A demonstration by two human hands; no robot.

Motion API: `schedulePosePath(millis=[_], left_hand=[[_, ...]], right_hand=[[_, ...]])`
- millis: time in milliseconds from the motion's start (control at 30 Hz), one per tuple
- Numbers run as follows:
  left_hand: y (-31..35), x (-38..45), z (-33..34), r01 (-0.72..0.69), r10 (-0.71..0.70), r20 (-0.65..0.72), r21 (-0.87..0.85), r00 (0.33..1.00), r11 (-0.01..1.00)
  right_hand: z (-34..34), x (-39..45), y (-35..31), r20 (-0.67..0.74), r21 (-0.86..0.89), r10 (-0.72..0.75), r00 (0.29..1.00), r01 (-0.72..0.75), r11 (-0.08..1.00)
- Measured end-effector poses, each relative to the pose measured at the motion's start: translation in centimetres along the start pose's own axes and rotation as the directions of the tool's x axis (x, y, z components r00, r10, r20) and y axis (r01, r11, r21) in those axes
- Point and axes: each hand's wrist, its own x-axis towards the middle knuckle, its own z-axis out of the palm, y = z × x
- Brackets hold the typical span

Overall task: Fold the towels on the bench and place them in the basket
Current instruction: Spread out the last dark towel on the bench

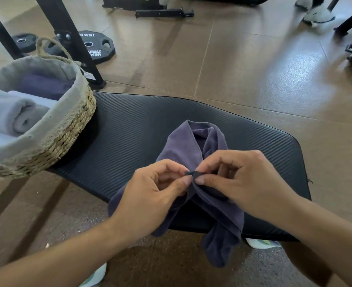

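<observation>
Basket [71, 125] with rolled towels [11, 114] sits left of pinched purple towel [181, 146].

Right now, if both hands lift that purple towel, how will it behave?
Probably floppy: the purple towel sags and drapes off the bench edge. Likely light, since the left hand and right hand pinch only its corner.

Towel [183, 146] lies on the tabletop [129, 121], right of centre, its near end hanging over the near edge toward me. My left grip [150, 195] and right grip [241, 181] meet above it, pinching one edge between them. Basket [67, 129] sits on the tabletop's left end, well apart from the towel. Rolled towels [11, 112] lie in it. Weight plates [96, 46] lie on the floor [233, 69] behind the basket.
</observation>
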Motion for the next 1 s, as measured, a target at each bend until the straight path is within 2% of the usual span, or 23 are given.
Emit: schedulePosePath(millis=[167,467,567,667,1000], left_hand=[[0.30,-0.20,0.08,0.026,-0.026,0.009,-0.005,1.000,1.000],[0.75,-0.40,0.00,-0.011,0.012,-0.010,0.061,1.000,0.998],[0.97,-0.43,-0.04,0.025,-0.025,0.006,0.007,1.000,1.000],[0.73,-0.41,-0.05,0.074,-0.073,0.029,-0.057,0.997,0.996],[0.82,-0.26,-0.10,0.101,-0.100,0.051,-0.028,0.994,0.994]], right_hand=[[0.12,0.01,0.12,-0.048,-0.047,-0.050,0.998,0.048,0.998],[0.31,0.07,0.47,-0.039,-0.099,-0.106,0.994,0.102,0.990],[0.36,0.19,0.49,-0.027,-0.108,-0.120,0.992,0.117,0.987],[0.33,0.15,0.48,-0.011,-0.095,-0.127,0.992,0.126,0.988],[0.19,0.17,0.65,0.069,0.002,-0.124,0.990,0.124,0.992]])
